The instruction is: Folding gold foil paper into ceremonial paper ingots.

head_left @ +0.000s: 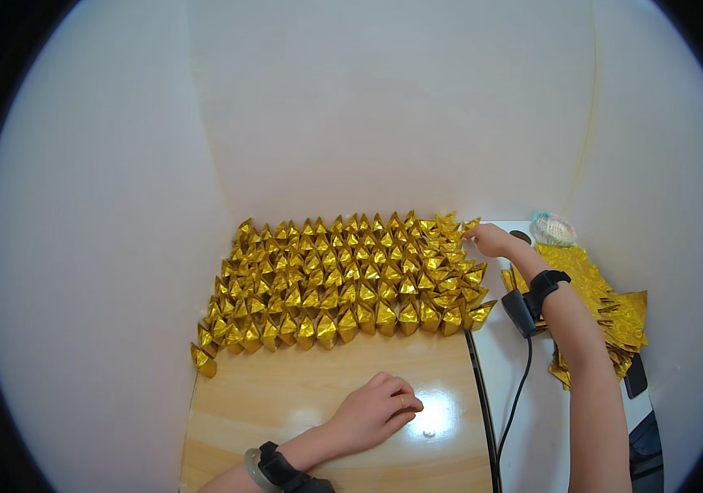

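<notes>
Rows of folded gold foil-paper ingots (327, 275) stand packed side by side across the far part of the wooden tabletop (285, 411). At the far right end of the back row, my right hand (493, 238) reaches in with its fingertips closed on a gold paper ingot (472, 223). The hand partly hides that piece. My left hand (374, 408) rests on the wood in front of the rows, fingers loosely curled in, with nothing visible in them. Both wrists wear black straps with small devices.
A spread pile of gold foil sheets (585, 287) lies on the white surface at the right, partly behind my right forearm. Beyond it sits a round clear container (553, 229). A dark phone-like object (636, 376) lies beside the pile. A black cable (520, 394) hangs from my right wrist. Pale walls (392, 107) enclose the table.
</notes>
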Demonstrator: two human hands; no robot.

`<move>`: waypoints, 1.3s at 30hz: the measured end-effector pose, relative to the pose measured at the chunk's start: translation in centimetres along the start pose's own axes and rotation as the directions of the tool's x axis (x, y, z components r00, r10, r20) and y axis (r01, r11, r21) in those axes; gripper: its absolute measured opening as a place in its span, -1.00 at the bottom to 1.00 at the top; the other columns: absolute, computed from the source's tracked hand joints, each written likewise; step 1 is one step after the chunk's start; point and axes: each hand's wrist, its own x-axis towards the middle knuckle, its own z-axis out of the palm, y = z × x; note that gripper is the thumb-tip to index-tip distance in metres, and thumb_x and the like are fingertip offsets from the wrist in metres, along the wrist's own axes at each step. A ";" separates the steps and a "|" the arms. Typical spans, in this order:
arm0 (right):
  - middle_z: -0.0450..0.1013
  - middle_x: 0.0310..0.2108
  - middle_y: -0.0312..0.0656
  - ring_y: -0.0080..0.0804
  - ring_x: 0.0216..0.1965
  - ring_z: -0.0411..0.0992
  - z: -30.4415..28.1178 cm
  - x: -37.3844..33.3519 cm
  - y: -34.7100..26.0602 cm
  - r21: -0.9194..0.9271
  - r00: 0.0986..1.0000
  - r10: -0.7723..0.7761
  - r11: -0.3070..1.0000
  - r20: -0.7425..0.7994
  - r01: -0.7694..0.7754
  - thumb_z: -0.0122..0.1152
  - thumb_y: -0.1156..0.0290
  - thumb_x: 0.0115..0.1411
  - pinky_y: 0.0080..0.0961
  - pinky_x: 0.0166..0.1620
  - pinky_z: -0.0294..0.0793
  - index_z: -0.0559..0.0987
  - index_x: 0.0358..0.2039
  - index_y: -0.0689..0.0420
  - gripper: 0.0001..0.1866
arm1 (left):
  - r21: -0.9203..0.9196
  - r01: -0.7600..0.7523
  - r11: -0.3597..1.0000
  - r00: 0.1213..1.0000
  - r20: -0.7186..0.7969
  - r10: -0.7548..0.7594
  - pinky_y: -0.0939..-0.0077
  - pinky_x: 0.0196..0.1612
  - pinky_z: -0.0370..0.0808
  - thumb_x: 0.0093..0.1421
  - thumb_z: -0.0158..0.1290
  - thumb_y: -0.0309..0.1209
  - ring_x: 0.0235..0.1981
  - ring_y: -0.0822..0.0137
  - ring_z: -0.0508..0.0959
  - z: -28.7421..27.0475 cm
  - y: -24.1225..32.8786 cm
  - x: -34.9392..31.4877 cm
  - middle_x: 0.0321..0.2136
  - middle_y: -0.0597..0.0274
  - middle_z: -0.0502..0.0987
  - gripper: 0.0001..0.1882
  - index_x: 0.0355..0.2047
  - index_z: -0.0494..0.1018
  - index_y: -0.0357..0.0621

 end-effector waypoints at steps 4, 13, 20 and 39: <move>0.46 -0.14 0.06 0.02 -0.02 0.37 0.2 1.4 0.0 -0.080 0.997 0.054 0.996 0.052 -0.049 -0.08 0.62 0.04 -0.24 0.02 0.37 0.50 -0.06 0.23 -0.59 | 0.006 0.010 1.000 1.000 -0.002 -0.010 0.40 -0.14 0.43 0.13 0.10 -0.35 -0.15 0.20 0.40 0.0 -0.1 0.0 -0.28 0.29 0.45 -0.86 -0.28 0.53 -0.03; 0.48 -0.21 0.04 -0.04 -0.12 0.43 1.1 1.6 1.1 -0.080 0.984 -0.112 0.992 -0.141 0.102 -0.02 0.61 0.02 -0.24 -0.05 0.43 0.55 -0.21 0.23 -0.71 | 0.020 0.003 1.000 0.999 -0.033 -0.002 0.42 -0.16 0.43 0.11 0.14 -0.37 -0.18 0.20 0.42 0.2 0.0 0.2 -0.30 0.30 0.46 -0.86 -0.29 0.55 0.01; 0.53 -0.29 0.00 -0.05 -0.15 0.46 0.1 0.8 2.2 0.013 0.977 0.126 0.992 -0.174 -0.126 0.00 0.59 0.02 -0.24 -0.03 0.43 0.59 -0.34 0.21 -0.77 | 0.016 0.003 1.000 1.000 -0.031 -0.002 0.42 -0.15 0.43 0.10 0.14 -0.38 -0.18 0.20 0.42 -0.1 -0.2 0.1 -0.29 0.29 0.46 -0.85 -0.27 0.54 0.00; 0.52 -0.17 -0.07 -0.18 -0.13 0.47 -8.4 -11.3 4.2 -0.012 0.968 0.177 0.984 0.176 -0.177 0.09 0.31 0.21 -0.35 -0.04 0.42 0.52 -0.08 0.22 -0.68 | -0.592 -0.142 0.793 0.987 -0.149 0.066 0.33 -0.10 0.41 0.22 0.00 -0.39 -0.18 0.21 0.51 -8.6 6.6 1.0 -0.28 0.13 0.54 -0.83 -0.34 0.52 -0.23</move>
